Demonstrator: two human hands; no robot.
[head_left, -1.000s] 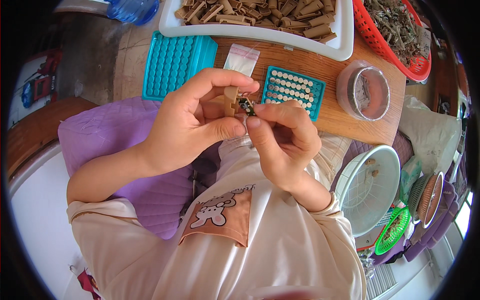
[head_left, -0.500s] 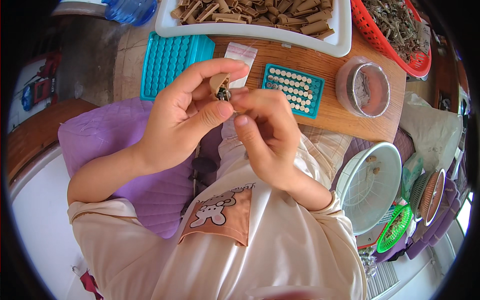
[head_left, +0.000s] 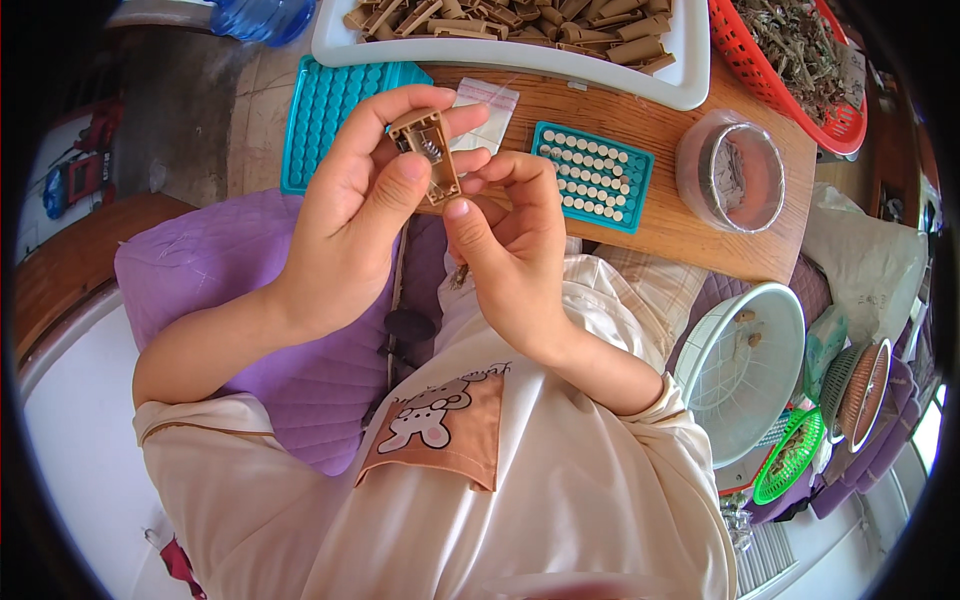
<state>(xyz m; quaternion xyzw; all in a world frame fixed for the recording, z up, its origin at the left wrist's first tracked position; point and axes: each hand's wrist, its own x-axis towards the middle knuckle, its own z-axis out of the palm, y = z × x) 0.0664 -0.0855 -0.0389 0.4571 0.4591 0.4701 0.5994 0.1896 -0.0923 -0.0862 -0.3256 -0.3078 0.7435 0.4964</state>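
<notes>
Between my two hands is a small brown plastic casing [head_left: 442, 183], its hollow side turned up, with a coiled metal spring and dark parts inside. My left hand [head_left: 345, 220] is closed round its upper part, thumb pressed on the near edge. My right hand [head_left: 515, 255] pinches at its lower end with thumb and curled fingertips. A small tuft of thin strands [head_left: 460, 276] pokes out beside my right hand; what holds it is hidden. Just beyond the hands lie a clear plastic bag [head_left: 490, 120] and a teal tray [head_left: 627, 213] with rows of small white discs.
A white bin [head_left: 690, 75] of brown casings stands at the far side of the wooden table [head_left: 660, 240]. A larger teal tray [head_left: 320, 120] sits left, a round clear tub [head_left: 735, 180] right. A red basket [head_left: 740, 60] and a pale basin [head_left: 740, 400] are at the right.
The casing has turned in my left hand, so its open inside now faces up. My right hand has shifted slightly left and closer to its lower end.
</notes>
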